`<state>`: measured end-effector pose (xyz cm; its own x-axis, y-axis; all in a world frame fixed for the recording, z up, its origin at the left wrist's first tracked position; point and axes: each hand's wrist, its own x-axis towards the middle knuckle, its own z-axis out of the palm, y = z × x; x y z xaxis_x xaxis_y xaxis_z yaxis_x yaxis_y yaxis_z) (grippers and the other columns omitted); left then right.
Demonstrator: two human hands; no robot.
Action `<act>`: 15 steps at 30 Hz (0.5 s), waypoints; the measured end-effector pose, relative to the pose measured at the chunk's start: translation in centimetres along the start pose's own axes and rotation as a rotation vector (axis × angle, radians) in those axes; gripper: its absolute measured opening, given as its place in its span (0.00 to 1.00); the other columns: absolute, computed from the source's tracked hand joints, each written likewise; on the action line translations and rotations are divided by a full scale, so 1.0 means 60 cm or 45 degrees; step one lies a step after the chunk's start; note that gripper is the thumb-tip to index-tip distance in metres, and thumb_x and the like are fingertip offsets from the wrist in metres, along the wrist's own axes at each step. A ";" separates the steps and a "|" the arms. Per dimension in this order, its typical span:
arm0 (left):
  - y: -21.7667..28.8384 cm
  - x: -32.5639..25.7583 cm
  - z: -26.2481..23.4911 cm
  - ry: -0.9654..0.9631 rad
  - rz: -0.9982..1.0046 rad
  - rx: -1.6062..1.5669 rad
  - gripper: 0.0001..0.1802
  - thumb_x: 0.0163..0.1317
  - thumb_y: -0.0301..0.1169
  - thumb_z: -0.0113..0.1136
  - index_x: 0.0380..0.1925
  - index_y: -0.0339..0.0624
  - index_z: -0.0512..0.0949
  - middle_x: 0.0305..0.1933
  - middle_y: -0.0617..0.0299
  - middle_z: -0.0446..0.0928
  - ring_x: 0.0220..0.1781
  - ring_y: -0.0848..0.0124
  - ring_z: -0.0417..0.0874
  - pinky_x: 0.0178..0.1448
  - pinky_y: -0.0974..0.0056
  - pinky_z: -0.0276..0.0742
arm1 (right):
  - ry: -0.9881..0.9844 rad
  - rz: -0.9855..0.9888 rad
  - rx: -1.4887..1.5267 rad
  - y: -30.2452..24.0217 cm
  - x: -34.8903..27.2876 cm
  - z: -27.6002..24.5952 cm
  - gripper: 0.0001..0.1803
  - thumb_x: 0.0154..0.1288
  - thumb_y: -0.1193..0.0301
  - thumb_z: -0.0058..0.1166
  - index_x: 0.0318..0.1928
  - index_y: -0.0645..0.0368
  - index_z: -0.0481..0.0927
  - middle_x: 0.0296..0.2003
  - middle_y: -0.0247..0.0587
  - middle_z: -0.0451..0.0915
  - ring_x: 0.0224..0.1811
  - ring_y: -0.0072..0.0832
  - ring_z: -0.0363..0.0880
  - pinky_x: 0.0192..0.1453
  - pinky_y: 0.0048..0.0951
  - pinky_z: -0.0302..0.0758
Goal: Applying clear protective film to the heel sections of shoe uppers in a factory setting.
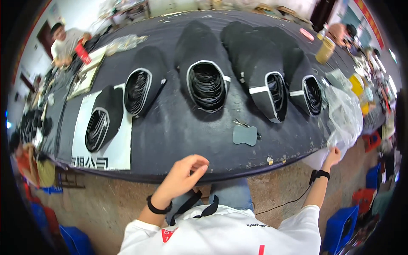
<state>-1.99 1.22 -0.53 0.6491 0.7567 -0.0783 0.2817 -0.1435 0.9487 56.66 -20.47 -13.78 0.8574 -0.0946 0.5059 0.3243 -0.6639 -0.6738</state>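
White shirt (pixel 221 231) nearest. My left hand (pixel 182 174): empty, fingers half-curled, by the table (pixel 191 144). My right hand (pixel 334 156): pinching a plastic bag (pixel 344 112) at the table's right end; bag's translucent, crumpled, partly over the edge. Beyond: grey-green pad (pixel 245 135), black bundles (pixel 202 46), rightmost just beside the bag; yellow jar (pixel 325 51) behind.

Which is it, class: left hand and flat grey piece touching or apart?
Apart: the head view shows dark tabletop between left hand and flat grey piece.

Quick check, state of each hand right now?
Left hand: open, fingers loosely curled, nothing visible in it, above the black table's near edge.
Right hand: closed, holding the crumpled clear plastic sheeting.
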 end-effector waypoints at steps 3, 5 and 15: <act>-0.006 0.000 -0.050 0.180 0.110 0.385 0.14 0.56 0.31 0.56 0.40 0.34 0.72 0.40 0.50 0.74 0.43 0.59 0.78 0.46 0.64 0.73 | -0.021 0.013 -0.250 0.142 0.061 0.046 0.12 0.51 0.68 0.52 0.34 0.60 0.81 0.32 0.46 0.81 0.36 0.36 0.79 0.45 0.34 0.72; -0.016 0.009 -0.093 0.370 0.146 0.688 0.20 0.55 0.30 0.56 0.47 0.34 0.68 0.51 0.46 0.69 0.52 0.58 0.72 0.53 0.62 0.70 | -0.281 -0.103 -0.284 0.197 0.071 0.072 0.14 0.53 0.67 0.51 0.39 0.58 0.79 0.32 0.43 0.80 0.34 0.35 0.78 0.43 0.34 0.72; -0.084 0.059 -0.215 0.641 -0.120 1.320 0.29 0.53 0.35 0.57 0.52 0.29 0.63 0.54 0.44 0.63 0.57 0.50 0.65 0.57 0.55 0.64 | -0.753 0.171 0.000 0.210 0.024 0.066 0.19 0.58 0.66 0.44 0.45 0.68 0.75 0.38 0.53 0.78 0.41 0.40 0.76 0.48 0.35 0.69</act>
<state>-10.25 12.85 -1.62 0.3051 0.9273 0.2168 0.9100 -0.3510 0.2206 63.58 -26.03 -23.70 0.9675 0.2510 0.0311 0.1979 -0.6748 -0.7109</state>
